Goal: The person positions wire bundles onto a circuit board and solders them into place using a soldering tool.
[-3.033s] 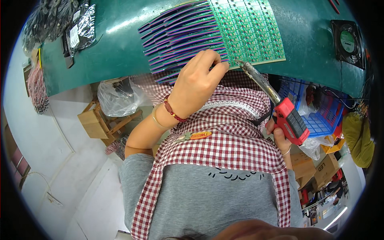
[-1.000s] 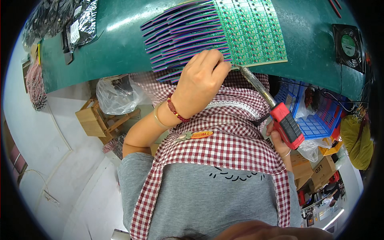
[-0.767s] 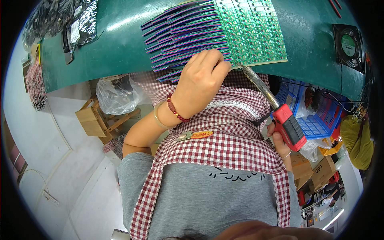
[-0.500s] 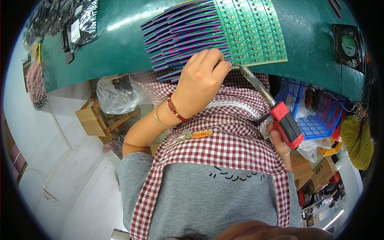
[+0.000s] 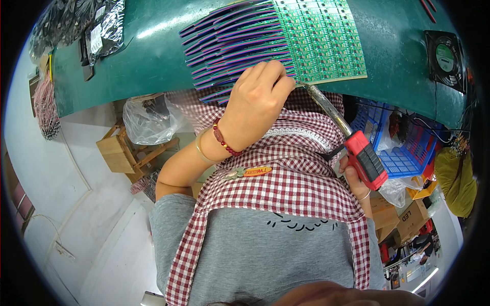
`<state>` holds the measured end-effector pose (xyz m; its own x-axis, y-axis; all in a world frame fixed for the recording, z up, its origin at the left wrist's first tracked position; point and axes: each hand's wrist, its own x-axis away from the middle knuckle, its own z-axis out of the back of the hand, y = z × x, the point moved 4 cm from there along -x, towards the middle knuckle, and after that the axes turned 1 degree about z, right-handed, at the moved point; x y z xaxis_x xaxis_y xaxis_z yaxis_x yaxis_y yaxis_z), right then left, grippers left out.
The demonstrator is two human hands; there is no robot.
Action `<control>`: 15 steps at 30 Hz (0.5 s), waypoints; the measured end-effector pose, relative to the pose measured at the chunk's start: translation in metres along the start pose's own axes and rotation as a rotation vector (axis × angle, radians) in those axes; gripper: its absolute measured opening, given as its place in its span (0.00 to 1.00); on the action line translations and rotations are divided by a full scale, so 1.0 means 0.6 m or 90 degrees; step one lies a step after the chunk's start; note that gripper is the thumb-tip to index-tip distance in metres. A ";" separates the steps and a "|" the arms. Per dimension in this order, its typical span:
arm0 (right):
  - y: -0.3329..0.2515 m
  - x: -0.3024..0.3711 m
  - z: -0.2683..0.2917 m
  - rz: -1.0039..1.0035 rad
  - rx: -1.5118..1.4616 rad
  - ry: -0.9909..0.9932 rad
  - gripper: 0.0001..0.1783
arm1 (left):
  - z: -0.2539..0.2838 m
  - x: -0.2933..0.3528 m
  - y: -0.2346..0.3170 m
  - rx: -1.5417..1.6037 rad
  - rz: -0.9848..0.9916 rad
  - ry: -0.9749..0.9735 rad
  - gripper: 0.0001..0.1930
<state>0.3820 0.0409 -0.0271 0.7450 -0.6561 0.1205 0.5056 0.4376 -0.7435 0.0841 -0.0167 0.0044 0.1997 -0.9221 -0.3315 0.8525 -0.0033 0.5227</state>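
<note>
On the green table lies a panel of green circuit boards (image 5: 326, 41), with rows of dark multi-strand ribbon wires (image 5: 237, 38) running off its left side. My left hand (image 5: 260, 94) bends over the panel's near left corner, fingers pinched together; what sits between the fingertips is hidden, though wires lie right beside them. In my right hand (image 5: 352, 176) is a soldering iron (image 5: 365, 158) with a red and black handle. Its metal shaft slants up and left, and the tip is at the panel's near edge, close to my left fingertips.
A black square fan (image 5: 445, 58) stands at the table's right. Black plastic bags (image 5: 107, 30) lie at the far left, near hanging pink wires (image 5: 46, 104). Below the table are a wooden stool (image 5: 120, 153), a clear plastic bag (image 5: 150, 120), blue baskets (image 5: 403, 160) and cardboard boxes (image 5: 411, 219).
My left hand has shifted very slightly at the fingers and knuckles. The soldering iron and the panel look the same.
</note>
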 end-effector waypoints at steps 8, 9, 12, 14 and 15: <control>0.006 0.008 0.003 0.001 -0.112 0.058 0.08 | -0.001 0.000 0.000 0.000 0.006 -0.006 0.09; 0.003 0.006 0.004 0.001 -0.113 0.059 0.08 | -0.002 0.001 0.000 0.000 0.005 -0.007 0.09; -0.001 0.001 0.000 0.009 -0.158 0.033 0.09 | -0.003 0.002 0.000 0.000 0.005 -0.005 0.09; -0.001 0.002 -0.001 0.001 -0.135 0.040 0.10 | -0.001 0.000 0.000 0.005 0.005 -0.002 0.09; -0.003 0.001 0.002 0.000 -0.133 0.039 0.10 | 0.000 -0.001 -0.001 0.006 0.005 -0.001 0.09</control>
<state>0.3820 0.0404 -0.0251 0.7139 -0.6951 0.0849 0.3994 0.3047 -0.8647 0.0837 -0.0163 0.0044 0.2057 -0.9227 -0.3259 0.8466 0.0007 0.5323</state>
